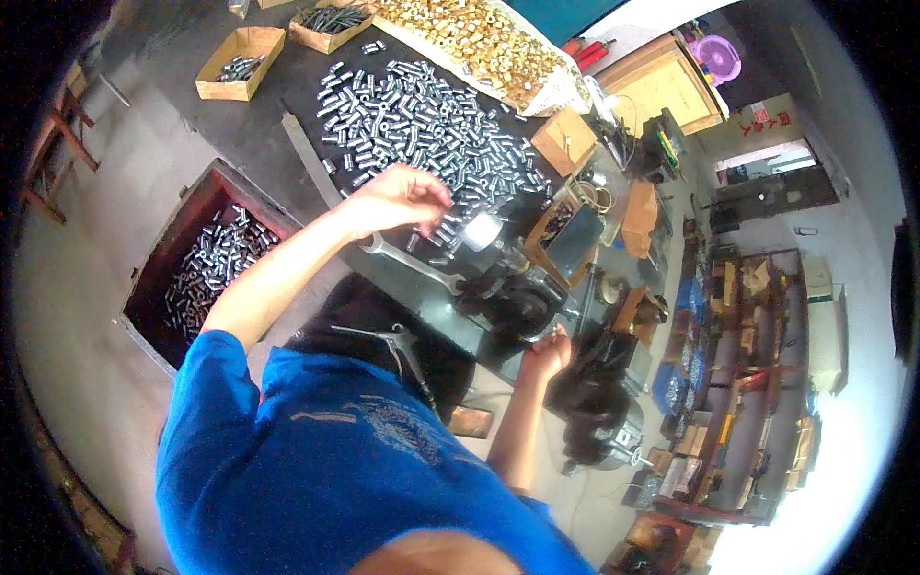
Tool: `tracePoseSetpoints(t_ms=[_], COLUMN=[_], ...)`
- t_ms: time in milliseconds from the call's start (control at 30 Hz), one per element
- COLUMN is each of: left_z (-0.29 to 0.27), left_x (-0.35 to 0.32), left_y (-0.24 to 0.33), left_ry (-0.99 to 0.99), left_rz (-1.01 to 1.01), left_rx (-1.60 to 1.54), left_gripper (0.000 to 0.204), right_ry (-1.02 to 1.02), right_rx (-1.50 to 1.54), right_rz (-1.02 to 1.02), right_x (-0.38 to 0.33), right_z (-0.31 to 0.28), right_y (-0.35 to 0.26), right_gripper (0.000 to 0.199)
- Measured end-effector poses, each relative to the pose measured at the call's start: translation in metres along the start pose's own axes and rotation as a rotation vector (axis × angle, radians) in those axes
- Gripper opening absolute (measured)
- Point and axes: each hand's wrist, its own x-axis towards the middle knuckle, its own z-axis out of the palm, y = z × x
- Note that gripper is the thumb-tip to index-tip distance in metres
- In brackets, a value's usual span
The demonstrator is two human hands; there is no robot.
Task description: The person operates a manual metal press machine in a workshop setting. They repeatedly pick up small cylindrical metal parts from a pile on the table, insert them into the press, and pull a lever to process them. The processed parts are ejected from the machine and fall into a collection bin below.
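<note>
My left hand (pixel 407 198) hovers over the near edge of a heap of small silver metal sleeves (pixel 412 125) on the dark bench. Its fingers are bent, with a gap to the thumb, and I see nothing held. Just below lie a few loose sleeves and an open-ended wrench (pixel 412 264). At the right, beside a dark bench vise (pixel 517 302), my right hand (pixel 548 353) is closed, fingertips pressed together near a curved shiny metal edge. What they pinch is too small to make out. A metal air blow gun (pixel 402 350) lies on dark cloth near my lap.
A red-brown bin (pixel 158 259) of silver sleeves stands on the floor at left. Brass-coloured parts (pixel 470 43) cover a sheet at the back. Cardboard boxes (pixel 240 62) of bolts sit at the far left. Another dark machine (pixel 599 422) and shelves (pixel 747 383) stand at right.
</note>
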Motion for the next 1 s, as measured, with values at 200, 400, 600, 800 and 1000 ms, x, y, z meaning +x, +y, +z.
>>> tracePoseSetpoints(t_ms=[200, 400, 600, 800, 1000], left_z=[0.004, 0.000, 0.000, 0.000, 0.002], left_x=[0.009, 0.016, 0.016, 0.017, 0.017], left_y=[0.007, 0.018, 0.021, 0.021, 0.021], left_ry=[-0.061, -0.125, -0.142, -0.169, -0.160], left_rz=[0.042, 0.001, 0.014, 0.043, 0.032], left_rx=[-0.073, 0.111, 0.178, 0.191, 0.146], left_gripper=[0.016, 0.016, 0.016, 0.016, 0.017], right_ry=[0.055, 0.058, -0.108, -0.182, -0.089], right_rx=[-0.052, 0.010, -0.074, -0.128, -0.107], right_rz=[-0.004, -0.039, -0.113, -0.227, -0.235], right_x=[-0.005, -0.014, -0.040, -0.011, 0.060], right_z=[0.008, 0.002, 0.006, 0.047, 0.068], right_y=[-0.003, -0.006, -0.042, -0.083, -0.062], right_gripper=[0.014, 0.014, 0.015, 0.020, 0.017])
